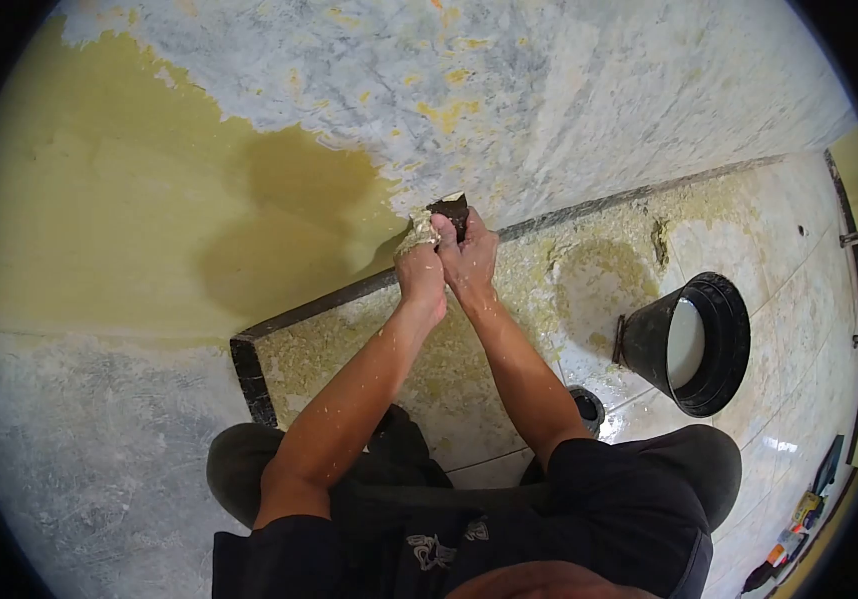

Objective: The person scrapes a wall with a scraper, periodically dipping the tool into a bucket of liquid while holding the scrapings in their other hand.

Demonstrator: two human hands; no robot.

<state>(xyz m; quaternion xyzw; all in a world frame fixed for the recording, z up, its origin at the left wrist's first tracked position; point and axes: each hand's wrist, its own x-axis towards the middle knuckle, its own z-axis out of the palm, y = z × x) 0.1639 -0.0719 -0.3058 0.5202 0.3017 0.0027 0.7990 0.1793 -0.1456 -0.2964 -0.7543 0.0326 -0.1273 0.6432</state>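
My left hand [421, 276] and my right hand [473, 260] are close together at the foot of the wall, both closed on a dark, flat scraper [452, 212]. The scraper's blade points up toward the wall; my fingers hide its handle. A clump of pale, wet paint scrapings [416, 236] clings about my left fingers. Small flecks are stuck to both forearms. Behind the hands, the wall's yellow paint [129, 190] ends in a ragged edge against a scraped, mottled grey-white area [589, 90].
A black bucket [655, 344] of whitish liquid stands to the right on the tiled floor. Paint scrapings [329, 359] cover the floor along the dark baseboard [324, 302]. A small black container [587, 407] is by my right knee. Several items [804, 514] lie at far right.
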